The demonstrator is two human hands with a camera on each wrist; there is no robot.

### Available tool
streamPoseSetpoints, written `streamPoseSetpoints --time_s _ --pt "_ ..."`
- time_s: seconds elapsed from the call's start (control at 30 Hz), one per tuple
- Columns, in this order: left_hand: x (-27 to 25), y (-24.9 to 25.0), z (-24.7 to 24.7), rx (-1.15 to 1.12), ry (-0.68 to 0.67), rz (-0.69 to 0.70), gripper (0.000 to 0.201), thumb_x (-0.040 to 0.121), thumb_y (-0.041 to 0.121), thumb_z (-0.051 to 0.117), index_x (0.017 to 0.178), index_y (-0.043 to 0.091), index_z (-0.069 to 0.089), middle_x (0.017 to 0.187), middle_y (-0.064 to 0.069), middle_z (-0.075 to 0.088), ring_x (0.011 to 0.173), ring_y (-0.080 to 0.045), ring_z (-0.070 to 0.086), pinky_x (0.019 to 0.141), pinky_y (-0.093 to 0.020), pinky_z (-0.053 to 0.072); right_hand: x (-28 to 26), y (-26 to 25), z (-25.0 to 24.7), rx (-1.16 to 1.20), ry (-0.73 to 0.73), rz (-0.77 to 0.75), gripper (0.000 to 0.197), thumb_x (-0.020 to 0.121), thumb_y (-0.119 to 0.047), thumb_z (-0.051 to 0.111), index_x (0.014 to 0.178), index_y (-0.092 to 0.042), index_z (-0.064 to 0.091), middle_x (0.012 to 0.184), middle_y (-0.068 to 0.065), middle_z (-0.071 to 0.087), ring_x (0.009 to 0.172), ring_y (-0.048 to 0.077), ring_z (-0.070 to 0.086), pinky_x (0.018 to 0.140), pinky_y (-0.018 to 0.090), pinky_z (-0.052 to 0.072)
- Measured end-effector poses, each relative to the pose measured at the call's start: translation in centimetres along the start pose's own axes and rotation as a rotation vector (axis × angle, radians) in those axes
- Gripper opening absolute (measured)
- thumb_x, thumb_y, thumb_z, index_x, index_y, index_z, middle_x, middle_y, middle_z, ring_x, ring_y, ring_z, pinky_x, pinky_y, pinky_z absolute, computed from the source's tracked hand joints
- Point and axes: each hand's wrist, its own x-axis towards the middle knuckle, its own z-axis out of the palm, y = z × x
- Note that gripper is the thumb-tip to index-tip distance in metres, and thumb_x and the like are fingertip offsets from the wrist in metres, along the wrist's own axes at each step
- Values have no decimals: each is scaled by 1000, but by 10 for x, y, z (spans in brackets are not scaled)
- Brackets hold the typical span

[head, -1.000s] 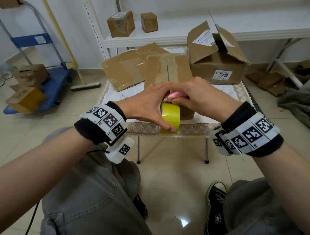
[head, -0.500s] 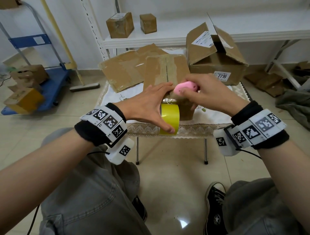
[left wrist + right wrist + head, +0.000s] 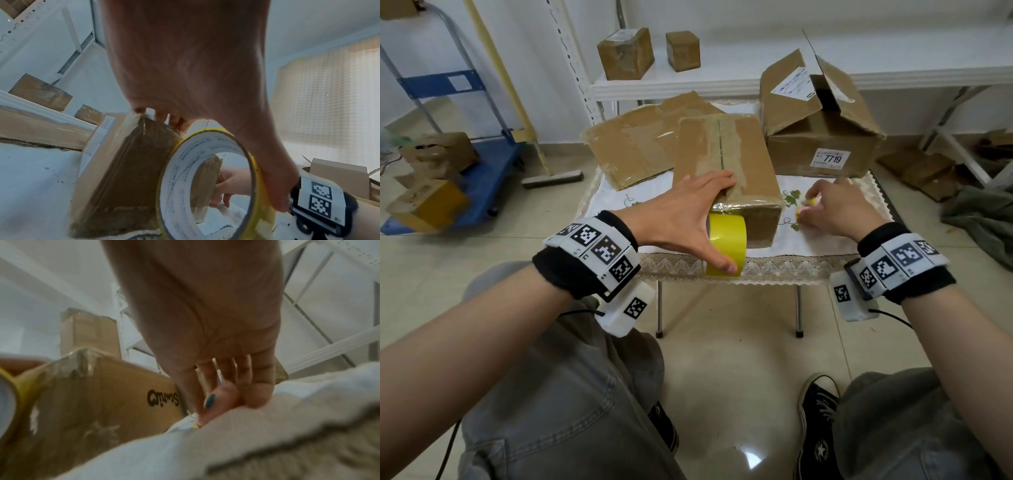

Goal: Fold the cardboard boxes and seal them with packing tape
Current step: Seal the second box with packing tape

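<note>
Looking at my feed, the box (image 3: 726, 171) sits in the middle of the little table (image 3: 825, 240), long axis running straight away from me, with clear tape laid along the top seam and wrapped over the near end. My left hand (image 3: 685, 219) is spread wide: fingers flat on the near top edge of the box, thumb hooked down over the yellow tape roll (image 3: 726, 245), which stands on edge right against the box's front face at the table's lip. My right hand (image 3: 832, 209) is off to the right on the tablecloth, just beside the box, fingers curled around a small pink cutter (image 3: 808, 202) that's mostly hidden, so I can't tell if the blade's out. What matters next, I reckon, is that the roll is jammed between box and left thumb, so the left hand is the one in place to lift the roll away, while the right is nearer the box's right side. Other cardboard's about: flattened sheets (image 3: 633, 147) behind, and an open box (image 3: 822, 137) at the back right.
</note>
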Motion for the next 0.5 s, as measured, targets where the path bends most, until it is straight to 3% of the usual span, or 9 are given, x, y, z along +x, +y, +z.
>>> streamPoseSetpoints --time_s 0.07,0.13,0.17,0.23,0.3,0.4,0.5 --pt "0 0 0 1 2 5 140 53 80 73 159 14 10 167 0 7 151 -16 14 125 -50 13 -10 -12 -3 110 199 -68 22 90 -24 67 105 -12 56 119 12 50 113 28 48 88 39 43" --pt "0 0 1 -2 -2 5 139 54 78 74 159 14 10 167 0 6 151 -16 13 125 -49 12 -24 -30 -11 363 383 -161 16 88 -17 61 84 -3 55 87 13 56 80 21 53 69 29 40" --pt "0 0 1 0 -6 4 139 53 78 73 159 15 10 167 0 5 151 -16 13 125 -49 11 -33 -40 -15 509 383 -180 23 89 -16 60 76 2 55 72 16 55 65 19 51 60 25 39" --pt "0 -1 1 3 -5 1 140 51 82 69 159 15 9 167 0 5 151 -16 12 125 -49 11 -52 -58 -17 740 241 -184 35 93 -17 59 67 6 57 54 15 55 45 21 49 47 22 38" --pt "1 -2 1 6 -3 -2 142 50 84 69 159 15 9 168 0 5 151 -17 13 125 -49 12 -68 -69 -12 822 54 -181 41 97 -21 58 62 1 59 50 10 61 39 24 52 40 22 37" --pt "2 -1 1 13 2 -7 140 54 78 78 159 14 10 167 -1 8 151 -17 15 124 -48 15 -83 -79 1 907 -99 -163 35 98 -25 61 72 -1 58 58 14 68 46 26 64 44 26 49" --pt "4 -1 2 15 16 -8 139 53 77 76 158 14 12 167 -1 10 150 -17 17 124 -48 16 -90 -85 15 987 -97 -119 30 91 -34 71 80 -11 56 60 6 62 54 21 63 54 34 56"
